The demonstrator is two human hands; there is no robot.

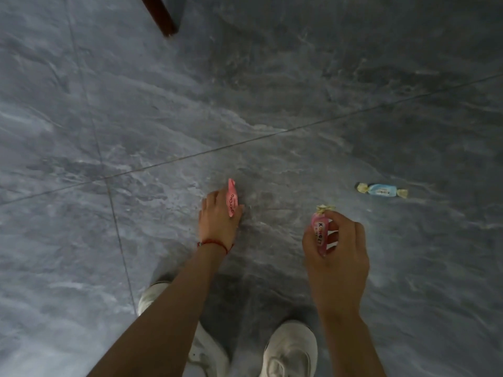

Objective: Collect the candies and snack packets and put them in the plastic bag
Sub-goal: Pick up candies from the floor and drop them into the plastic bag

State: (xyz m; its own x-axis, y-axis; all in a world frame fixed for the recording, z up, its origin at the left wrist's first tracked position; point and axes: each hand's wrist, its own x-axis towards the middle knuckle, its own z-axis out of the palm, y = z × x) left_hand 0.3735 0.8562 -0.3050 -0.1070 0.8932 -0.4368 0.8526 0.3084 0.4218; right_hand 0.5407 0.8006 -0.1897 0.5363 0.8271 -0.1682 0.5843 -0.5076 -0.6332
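— Your fingers (211, 205) first: on your left hand (217, 221) they curl down round a pink wrapped candy (232, 198), which lies along the hand with its twisted tip poking out past the knuckles. Whether the fingertips touch the floor, I cannot tell; they are hidden under the hand.

— And my right?

— Your right hand (337, 248) pinches a second pink candy (319, 232) between thumb and curled fingers. Its pale twisted end sticks up above them; the lower end is tucked behind your thumb. The print on both wrappers is too blurred for me to read with confidence.

— Anything left lying about?

— A blue candy (382, 190) with yellowish twisted ends lies flat on the grey stone-look floor (136, 118), well apart from your right hand, farther out and to its right.

— Further out?

— A red thread bracelet (215, 244) circles your left wrist. Your white shoes (291, 349) stand beneath your forearms; the left one is largely covered by your arm, both cut by the bottom edge. At the top, a dark wooden leg (160, 14) is cut off by the frame.
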